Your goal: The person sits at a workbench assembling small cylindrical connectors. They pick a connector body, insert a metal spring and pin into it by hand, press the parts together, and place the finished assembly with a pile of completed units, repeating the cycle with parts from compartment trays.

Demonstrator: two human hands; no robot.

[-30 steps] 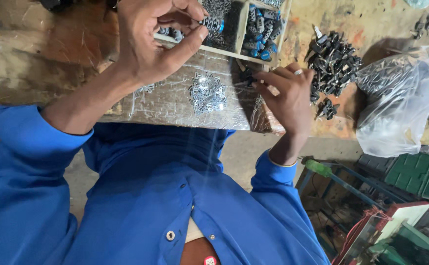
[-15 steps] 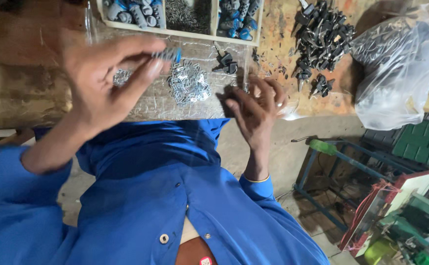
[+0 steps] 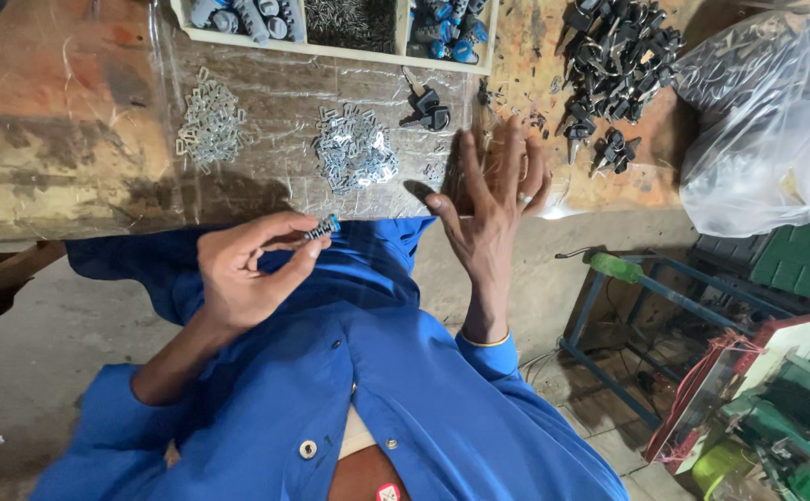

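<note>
Lock cylinder (image 3: 322,226), small, blue-tipped: pinched in left hand (image 3: 242,271) fingertips, off the surface's near edge. Right hand (image 3: 495,199) open, empty, over that edge. Risk: a loose pinch could drop it to the floor.

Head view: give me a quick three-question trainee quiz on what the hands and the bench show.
1. True or false: the left hand pinches a small cylinder part with a blue tip.
2. The right hand is: A) closed around a key, B) open with fingers spread at the bench edge, C) inside the plastic bag.
3. Fill in: two heaps of small metal clips lie on a clear plastic ____ on the wooden bench.

Key: 1 true; 2 B; 3 sheet.
</note>
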